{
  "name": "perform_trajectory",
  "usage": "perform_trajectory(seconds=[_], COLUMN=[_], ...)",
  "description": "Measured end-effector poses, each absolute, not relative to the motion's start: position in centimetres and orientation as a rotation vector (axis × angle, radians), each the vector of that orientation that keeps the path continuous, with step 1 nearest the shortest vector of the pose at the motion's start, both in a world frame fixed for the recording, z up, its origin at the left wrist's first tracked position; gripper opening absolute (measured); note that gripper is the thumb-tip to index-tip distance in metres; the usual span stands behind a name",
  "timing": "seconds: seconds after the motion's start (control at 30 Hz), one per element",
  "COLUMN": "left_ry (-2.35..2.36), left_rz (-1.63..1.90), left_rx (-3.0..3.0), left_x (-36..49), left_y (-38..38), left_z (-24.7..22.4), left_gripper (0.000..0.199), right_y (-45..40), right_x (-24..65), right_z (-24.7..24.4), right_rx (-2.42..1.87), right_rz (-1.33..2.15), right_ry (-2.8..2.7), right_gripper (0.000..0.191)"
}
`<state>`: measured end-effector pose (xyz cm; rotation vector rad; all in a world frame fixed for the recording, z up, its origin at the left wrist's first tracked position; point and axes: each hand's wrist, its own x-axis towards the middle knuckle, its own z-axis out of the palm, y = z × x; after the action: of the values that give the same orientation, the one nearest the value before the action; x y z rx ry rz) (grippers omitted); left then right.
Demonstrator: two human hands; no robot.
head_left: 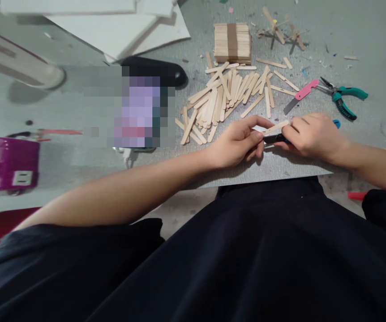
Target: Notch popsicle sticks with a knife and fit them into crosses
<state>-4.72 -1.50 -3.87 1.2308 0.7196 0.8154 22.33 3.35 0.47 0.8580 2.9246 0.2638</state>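
Near the table's front edge, my left hand (238,142) pinches the left end of a pale wooden stick (276,127). My right hand (314,135) is closed around a dark-handled tool (272,139), whose black end reaches to my left fingertips just under the stick. What kind of tool it is, my fingers partly hide. Loose wooden sticks (218,100) lie in a heap beyond my left hand. A pink-handled blade (307,90) and teal-handled pliers (342,96) rest beyond my right hand.
A banded stack of sticks (232,42) stands behind the heap. Small stick assemblies (285,33) lie at the back. Left of the heap are a phone with a blurred screen (137,112) and a black case (159,70). A purple power box (8,163) is far left.
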Motion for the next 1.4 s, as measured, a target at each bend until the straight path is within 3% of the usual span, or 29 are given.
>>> perform_trajectory(seconds=[0.2, 0.43, 0.8, 0.93, 1.3, 1.4], left_ry=[0.693, 0.861, 1.033, 1.014, 1.075, 1.092], left_rz=[0.827, 0.993, 1.315, 1.353, 1.336, 1.334], left_rx=[1.181, 1.243, 1.516, 1.51, 1.354, 1.304], left_x=[-4.7, -4.3, -4.7, -4.3, -4.1, -4.4], left_y=[-1.4, -1.6, -2.0, -2.3, -1.9, -1.4], left_z=[-3.7, -4.5, -4.6, -4.3, -4.4, -4.7], left_gripper=[0.037, 0.033, 0.025, 0.021, 0.028, 0.029], right_y=[4.5, 6.3, 7.0, 7.5, 8.6, 10.1], right_x=[23.3, 24.4, 23.7, 23.7, 24.0, 25.0], right_z=[-0.5, -0.7, -0.6, -0.4, -1.5, -1.1], right_rx=[0.882, 1.029, 0.686, 0.657, 0.701, 0.886], right_rz=[0.239, -0.075, -0.216, -0.262, -0.385, -0.416], right_ry=[3.046, 3.079, 2.921, 2.97, 3.104, 3.202], right_gripper=[0.089, 0.11, 0.077, 0.073, 0.086, 0.076])
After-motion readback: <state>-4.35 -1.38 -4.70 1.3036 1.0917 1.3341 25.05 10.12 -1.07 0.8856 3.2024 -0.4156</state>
